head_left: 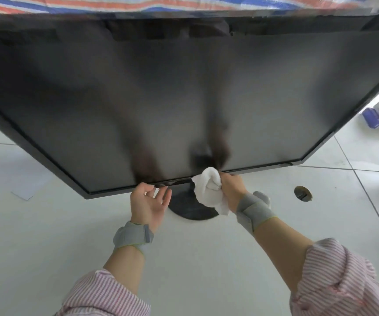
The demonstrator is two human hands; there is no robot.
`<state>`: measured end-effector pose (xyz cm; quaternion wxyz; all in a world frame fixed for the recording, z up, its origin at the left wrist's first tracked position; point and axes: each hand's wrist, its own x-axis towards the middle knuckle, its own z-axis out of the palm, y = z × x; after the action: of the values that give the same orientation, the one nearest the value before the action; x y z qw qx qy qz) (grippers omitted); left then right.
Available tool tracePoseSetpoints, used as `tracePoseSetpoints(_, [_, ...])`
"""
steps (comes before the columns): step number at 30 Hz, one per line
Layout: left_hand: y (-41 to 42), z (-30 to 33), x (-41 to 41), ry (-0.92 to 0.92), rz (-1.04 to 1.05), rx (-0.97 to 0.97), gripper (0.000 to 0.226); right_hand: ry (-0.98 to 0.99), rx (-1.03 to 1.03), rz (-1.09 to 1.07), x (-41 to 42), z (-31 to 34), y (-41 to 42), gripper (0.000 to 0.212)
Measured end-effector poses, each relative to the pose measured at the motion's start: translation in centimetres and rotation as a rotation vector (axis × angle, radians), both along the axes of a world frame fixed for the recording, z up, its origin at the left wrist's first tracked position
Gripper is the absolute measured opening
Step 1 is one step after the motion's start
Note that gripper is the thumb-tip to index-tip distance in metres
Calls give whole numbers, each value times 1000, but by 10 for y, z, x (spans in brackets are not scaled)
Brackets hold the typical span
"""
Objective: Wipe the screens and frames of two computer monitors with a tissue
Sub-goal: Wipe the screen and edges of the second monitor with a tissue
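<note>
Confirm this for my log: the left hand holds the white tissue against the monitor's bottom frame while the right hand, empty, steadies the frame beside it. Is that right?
Not quite: the hands are swapped. In the head view the right hand has the tissue in its grip, pressed to the bottom frame of the monitor, while the left hand, empty, steadies the frame beside it.

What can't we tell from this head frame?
- Second monitor: none in view; this monitor fills the frame.
- Its top frame: blurred, near the upper picture edge.
- Stand base: partly behind tissue and left hand.
- Right hand fingers: buried in tissue.
</note>
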<state>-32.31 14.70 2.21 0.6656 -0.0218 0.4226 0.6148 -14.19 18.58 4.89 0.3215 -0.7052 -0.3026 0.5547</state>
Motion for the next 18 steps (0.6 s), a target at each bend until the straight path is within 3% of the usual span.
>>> tracePoseSetpoints(5, [10,2,49,-10,-95,-8,18,-167,43,-67,98,12,13,17])
tracePoseSetpoints(8, [15,2,74,3,-126,-8,17,-192,83,-216,147,16,17,21])
tracePoseSetpoints(12, [21,2,93,-23,-126,0,15,-296,146,-147,173,18,19,23])
tracePoseSetpoints(16, [23,0,90,-63,-85,17,13,-191,143,-228,187,15,21,25])
tracePoseSetpoints(18, [24,-1,90,-65,-81,30,14,-39,78,-228,192,18,24,22])
